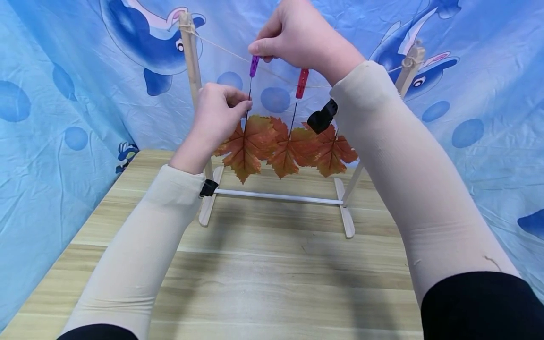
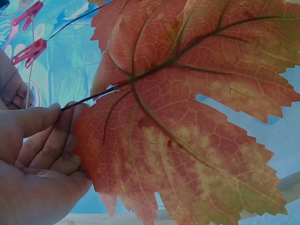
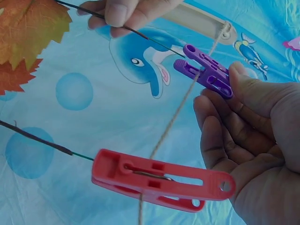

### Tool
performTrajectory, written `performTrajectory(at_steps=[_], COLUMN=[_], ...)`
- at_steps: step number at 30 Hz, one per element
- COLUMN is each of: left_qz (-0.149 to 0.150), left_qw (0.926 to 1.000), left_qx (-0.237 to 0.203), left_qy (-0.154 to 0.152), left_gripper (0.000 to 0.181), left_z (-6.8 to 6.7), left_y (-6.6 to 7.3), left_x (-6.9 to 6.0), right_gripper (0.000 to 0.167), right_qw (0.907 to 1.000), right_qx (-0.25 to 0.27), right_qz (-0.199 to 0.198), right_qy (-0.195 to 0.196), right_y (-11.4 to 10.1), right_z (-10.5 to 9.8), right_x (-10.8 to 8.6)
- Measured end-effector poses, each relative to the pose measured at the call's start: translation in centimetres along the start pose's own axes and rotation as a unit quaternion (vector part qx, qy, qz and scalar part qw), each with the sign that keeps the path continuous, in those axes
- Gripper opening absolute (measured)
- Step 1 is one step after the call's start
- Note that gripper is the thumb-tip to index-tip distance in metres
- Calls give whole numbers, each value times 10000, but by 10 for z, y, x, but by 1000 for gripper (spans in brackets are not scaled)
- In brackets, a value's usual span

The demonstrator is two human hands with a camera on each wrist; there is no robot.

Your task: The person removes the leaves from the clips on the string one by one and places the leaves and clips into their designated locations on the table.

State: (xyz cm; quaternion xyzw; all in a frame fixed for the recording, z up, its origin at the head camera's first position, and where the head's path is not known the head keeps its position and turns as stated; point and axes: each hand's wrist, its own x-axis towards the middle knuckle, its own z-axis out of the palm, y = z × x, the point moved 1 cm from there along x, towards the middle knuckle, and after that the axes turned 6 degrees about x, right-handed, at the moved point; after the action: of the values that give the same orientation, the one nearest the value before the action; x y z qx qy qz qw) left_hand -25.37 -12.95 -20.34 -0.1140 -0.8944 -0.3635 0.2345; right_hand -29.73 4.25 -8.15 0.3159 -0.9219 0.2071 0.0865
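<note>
At the twine (image 1: 221, 46), head view: right hand (image 1: 295, 40) high, thumb and fingertips pinching purple clothespin (image 1: 254, 67); left hand (image 1: 218, 106) lower, stem (image 1: 246, 118) of leftmost leaf (image 1: 244, 146) between thumb and fingers. Red clothespin (image 1: 302, 84) to the right, second leaf (image 1: 284, 153) hanging beneath.

Left wrist view: thumb and forefinger clamped on stem; leftmost leaf spreads just beyond.

Right wrist view: thumb and fingers clamped on purple clothespin, against twine; stem tip at its mouth.
</note>
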Motion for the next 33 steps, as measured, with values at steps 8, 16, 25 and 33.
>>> performTrajectory(at_steps=[8,16,25,33], left_qz=[-53,-74,-109,-185], left_qw=[9999,9997,9991,9979], left_qx=[-82,-151,-173,-75], left_qy=[-134,-202,-366,-612], left_gripper=[19,16,14,13], left_z=[1,-1,-7,-11], left_y=[-1,-7,-13,-18], left_x=[-6,-17,-37,-53], right_gripper=[43,42,39,38], right_qw=[9991,9971,9947,9928], right_qx=[-32,207,446,432], right_qz=[327,458,240,92], right_qy=[264,567,899,1116], right_y=[1,-2,-5,-3], right_z=[-9,-13,-18,-21], right_x=[-7,-15,-27,-42])
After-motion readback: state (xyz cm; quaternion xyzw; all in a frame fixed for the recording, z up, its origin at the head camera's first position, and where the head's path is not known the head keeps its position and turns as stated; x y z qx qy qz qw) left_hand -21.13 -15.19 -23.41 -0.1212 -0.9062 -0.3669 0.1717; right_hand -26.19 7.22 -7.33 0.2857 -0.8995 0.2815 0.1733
